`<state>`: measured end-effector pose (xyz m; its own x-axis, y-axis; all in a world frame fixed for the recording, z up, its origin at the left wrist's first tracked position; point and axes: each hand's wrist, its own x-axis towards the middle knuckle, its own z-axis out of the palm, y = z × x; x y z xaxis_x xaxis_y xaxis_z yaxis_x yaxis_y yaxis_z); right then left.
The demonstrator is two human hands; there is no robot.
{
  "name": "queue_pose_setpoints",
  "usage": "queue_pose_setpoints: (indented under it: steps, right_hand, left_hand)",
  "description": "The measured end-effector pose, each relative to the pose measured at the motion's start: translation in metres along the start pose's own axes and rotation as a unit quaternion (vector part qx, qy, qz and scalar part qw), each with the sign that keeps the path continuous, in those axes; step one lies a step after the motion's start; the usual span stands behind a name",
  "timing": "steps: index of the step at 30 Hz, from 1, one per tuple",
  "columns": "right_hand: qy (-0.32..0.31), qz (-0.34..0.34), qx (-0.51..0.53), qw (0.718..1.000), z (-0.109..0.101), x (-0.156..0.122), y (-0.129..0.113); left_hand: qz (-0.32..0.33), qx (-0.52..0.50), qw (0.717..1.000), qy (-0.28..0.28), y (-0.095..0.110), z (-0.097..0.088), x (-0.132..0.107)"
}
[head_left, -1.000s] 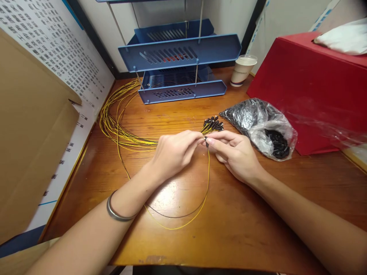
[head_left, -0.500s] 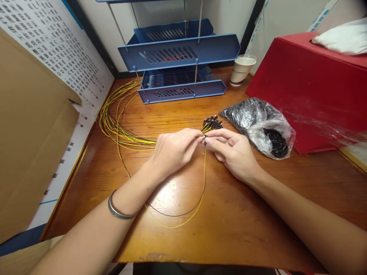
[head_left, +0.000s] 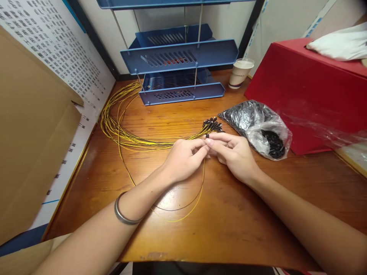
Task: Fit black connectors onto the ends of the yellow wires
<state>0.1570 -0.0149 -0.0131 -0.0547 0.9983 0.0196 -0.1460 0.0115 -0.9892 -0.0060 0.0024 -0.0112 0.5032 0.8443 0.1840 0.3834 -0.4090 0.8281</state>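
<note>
Both hands meet at the middle of the wooden desk [head_left: 258, 225]. My left hand [head_left: 185, 158] pinches a thin yellow wire [head_left: 183, 214] near its tip. That wire loops down toward me and back under my left wrist. My right hand [head_left: 233, 152] pinches a small black cap [head_left: 207, 135] at the wire's end, fingertip to fingertip with the left. Just beyond the fingers lies a bundle of yellow wires [head_left: 120, 130] whose ends carry black caps [head_left: 212, 124].
A clear plastic bag of black caps [head_left: 262, 128] lies right of my hands. Behind it stands a red box [head_left: 309, 88]. A blue tiered paper tray [head_left: 179, 65] and a paper cup [head_left: 239, 72] stand at the back. Brown cardboard [head_left: 31, 141] leans at the left.
Both hands slid slightly right and stayed pinched together on the wire end. The wire loop on the desk drew in a little. The view tilted down somewhat.
</note>
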Motion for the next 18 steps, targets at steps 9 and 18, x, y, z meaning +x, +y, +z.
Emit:
queue_pose_setpoints:
  steps: [9,18]
  right_hand:
    - [0.016,0.005,-0.050,0.999,-0.002,-0.002,-0.001]
    - [0.079,0.060,0.037,0.994,-0.008,-0.007,-0.010]
  left_hand:
    - [-0.014,0.049,0.999,0.000,0.002,-0.001,-0.001]
    - [0.008,0.075,0.994,-0.077,0.009,-0.003,-0.003]
